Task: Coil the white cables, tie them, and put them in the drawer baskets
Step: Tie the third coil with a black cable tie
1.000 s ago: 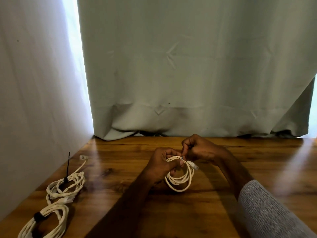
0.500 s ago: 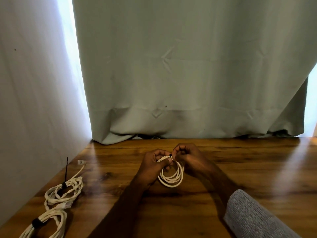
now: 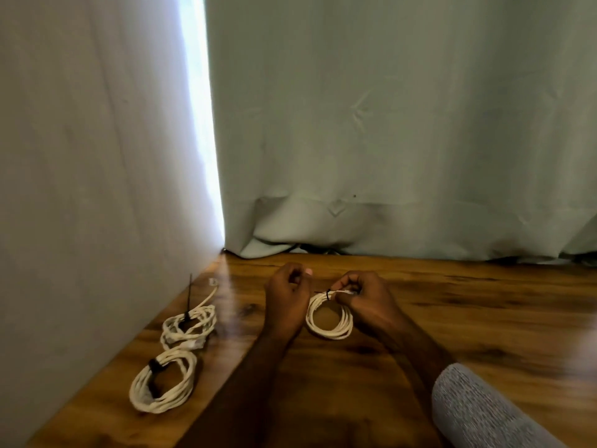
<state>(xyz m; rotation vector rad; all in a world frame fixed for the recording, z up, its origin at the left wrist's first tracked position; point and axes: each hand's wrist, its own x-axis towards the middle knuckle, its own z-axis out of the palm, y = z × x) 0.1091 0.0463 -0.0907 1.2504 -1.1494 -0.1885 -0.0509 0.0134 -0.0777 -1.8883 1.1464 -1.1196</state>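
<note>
A small white cable coil (image 3: 329,331) hangs over the wooden table (image 3: 468,318), bound at its top by a thin black tie (image 3: 328,293). My right hand (image 3: 366,300) pinches the coil's top just beside the tie. The tie's short tail points left to my left hand (image 3: 287,297), whose curled fingers seem to pinch its end. That hand is off the coil. Two more tied white coils lie at the table's left: one (image 3: 190,321) with a long black tie sticking up, one (image 3: 164,384) nearer me with a black band. No drawer basket is in view.
A pale curtain (image 3: 387,156) hangs along the table's back edge, and a white sheet (image 3: 80,189) closes off the left side. A loose cable plug (image 3: 213,282) lies by the far-left coil. My grey sleeve (image 3: 478,412) covers the lower right.
My left hand has let go of the coil and moved left, away from my right hand. The coil now hangs from my right hand, with the tie's tail drawn out to the left.
</note>
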